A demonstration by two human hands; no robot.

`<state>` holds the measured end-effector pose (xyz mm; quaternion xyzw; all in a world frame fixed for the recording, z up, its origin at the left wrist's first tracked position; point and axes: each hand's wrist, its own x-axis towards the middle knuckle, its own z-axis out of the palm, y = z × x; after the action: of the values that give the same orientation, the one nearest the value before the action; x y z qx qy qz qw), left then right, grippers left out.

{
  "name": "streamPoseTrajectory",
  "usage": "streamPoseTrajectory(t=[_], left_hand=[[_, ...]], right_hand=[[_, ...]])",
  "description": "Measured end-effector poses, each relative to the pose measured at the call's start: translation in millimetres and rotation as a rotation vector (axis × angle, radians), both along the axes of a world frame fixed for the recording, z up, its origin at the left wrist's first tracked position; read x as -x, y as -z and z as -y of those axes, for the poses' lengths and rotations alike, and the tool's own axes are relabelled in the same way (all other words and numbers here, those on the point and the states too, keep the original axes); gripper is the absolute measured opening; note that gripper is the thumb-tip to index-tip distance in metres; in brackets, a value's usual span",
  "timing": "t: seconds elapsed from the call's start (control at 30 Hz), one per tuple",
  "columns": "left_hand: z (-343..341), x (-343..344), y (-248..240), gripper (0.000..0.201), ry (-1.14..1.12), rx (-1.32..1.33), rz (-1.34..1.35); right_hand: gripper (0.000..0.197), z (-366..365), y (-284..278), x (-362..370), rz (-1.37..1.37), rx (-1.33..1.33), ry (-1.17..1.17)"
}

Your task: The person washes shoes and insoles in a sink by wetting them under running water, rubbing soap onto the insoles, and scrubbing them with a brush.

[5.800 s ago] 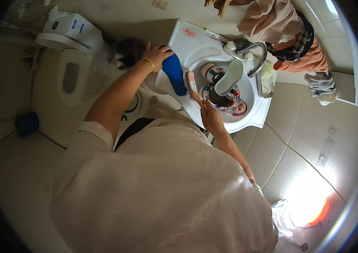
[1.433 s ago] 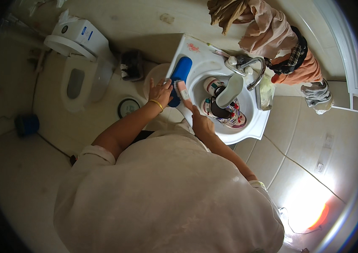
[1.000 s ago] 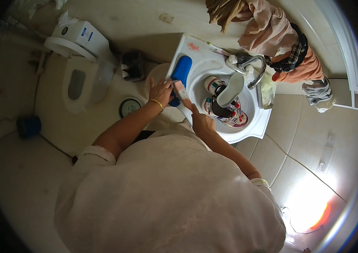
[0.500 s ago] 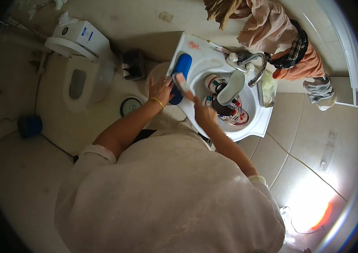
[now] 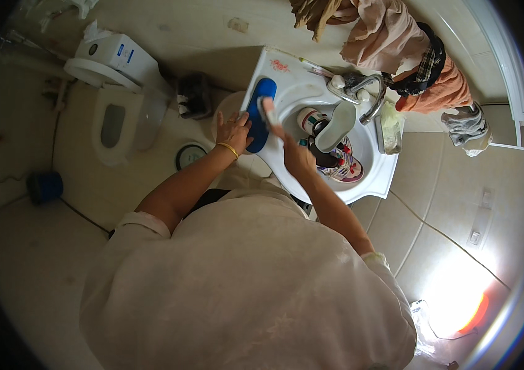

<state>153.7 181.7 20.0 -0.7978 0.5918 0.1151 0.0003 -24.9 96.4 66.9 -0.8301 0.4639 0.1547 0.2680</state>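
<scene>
A blue insole (image 5: pixel 265 89) lies lengthwise on the left ledge of the white washbasin (image 5: pixel 380 184). My left hand (image 5: pixel 233 132), with a yellow bangle at the wrist, rests on the insole's left edge, fingers spread. Gripped in my right hand (image 5: pixel 299 159) is a scrubbing brush (image 5: pixel 272 121) with a pinkish handle; its head is over the insole and appears to touch it. In the bowl, a pale insole (image 5: pixel 337 128) lies on top of multicoloured sneakers (image 5: pixel 349 169) and partly hides them.
A curved metal faucet (image 5: pixel 374 98) reaches over the bowl from the back right. Beside it sits a small tray (image 5: pixel 390 135) with something pale green inside. Clothes (image 5: pixel 391 43) hang above. A toilet (image 5: pixel 120 120) and dark bin (image 5: pixel 194 95) stand left; a bright lamp (image 5: pixel 459 305) glows lower right.
The brush head has shifted slightly up along the blue insole. My left hand stays on the insole's edge, and the whole view has moved a little.
</scene>
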Motion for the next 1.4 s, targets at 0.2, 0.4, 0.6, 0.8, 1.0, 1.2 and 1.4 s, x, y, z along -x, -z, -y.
streamPoseTrajectory(t=[0.2,0.4,0.6,0.8,1.0,1.2,1.4], left_hand=[[1,0,-5,0.044,-0.031,-0.062,-0.053],[2,0,-5,0.046,0.004,-0.021,-0.003],[2,-1,-3,0.049,-0.002,-0.044,-0.019],[-2,2,-12,0.065,-0.018,-0.016,-0.039],[15,12,-25,0.077,0.017,-0.161,0.026],[26,34,-32,0.082,-0.024,-0.27,0.049],[32,53,0,0.065,-0.118,-0.184,0.1]], right_hand=[[0.037,-8,8,14,0.052,-0.1,-0.086],[0.039,-11,-3,22,0.002,0.091,-0.164],[0.034,20,16,-5,0.148,0.187,-0.063],[0.041,-34,-2,45,0.055,0.083,-0.221],[0.033,30,5,-10,0.131,0.162,-0.063],[0.025,7,-14,46,0.154,-0.063,-0.076],[0.035,-9,-22,125,0.546,-0.141,0.121]])
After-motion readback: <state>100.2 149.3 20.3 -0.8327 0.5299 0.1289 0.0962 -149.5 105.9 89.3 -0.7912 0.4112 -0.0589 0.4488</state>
